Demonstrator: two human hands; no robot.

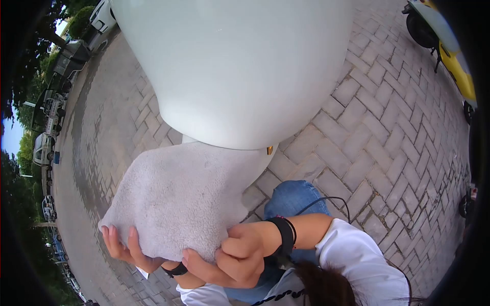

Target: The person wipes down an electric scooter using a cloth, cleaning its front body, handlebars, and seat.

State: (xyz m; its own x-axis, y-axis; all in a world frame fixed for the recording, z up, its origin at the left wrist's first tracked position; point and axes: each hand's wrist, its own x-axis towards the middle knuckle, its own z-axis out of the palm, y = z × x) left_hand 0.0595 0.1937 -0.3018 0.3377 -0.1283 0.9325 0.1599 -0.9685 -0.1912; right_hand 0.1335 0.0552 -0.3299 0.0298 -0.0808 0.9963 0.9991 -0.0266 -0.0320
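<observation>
A light grey terry cloth (173, 199) is spread between my hands, below a large glossy white curved panel (235, 76). Its upper edge lies against a lower white part under the panel. My left hand (130, 250) grips the cloth's lower left corner, fingertips showing on top. At the lower right edge, my right hand (235, 260) is closed on the cloth, thumb and curled fingers pinching it. A small amber piece (269, 150) shows just under the panel's bottom edge. The cloth hides whatever is behind it.
Brick paving (393, 137) surrounds the white panel. My knee in blue jeans (296, 199) is close on the right, with a thin black cable loop (342, 200) beside it. A yellow and white scooter (454, 61) stands at upper right. Parked vehicles (46, 148) line the left.
</observation>
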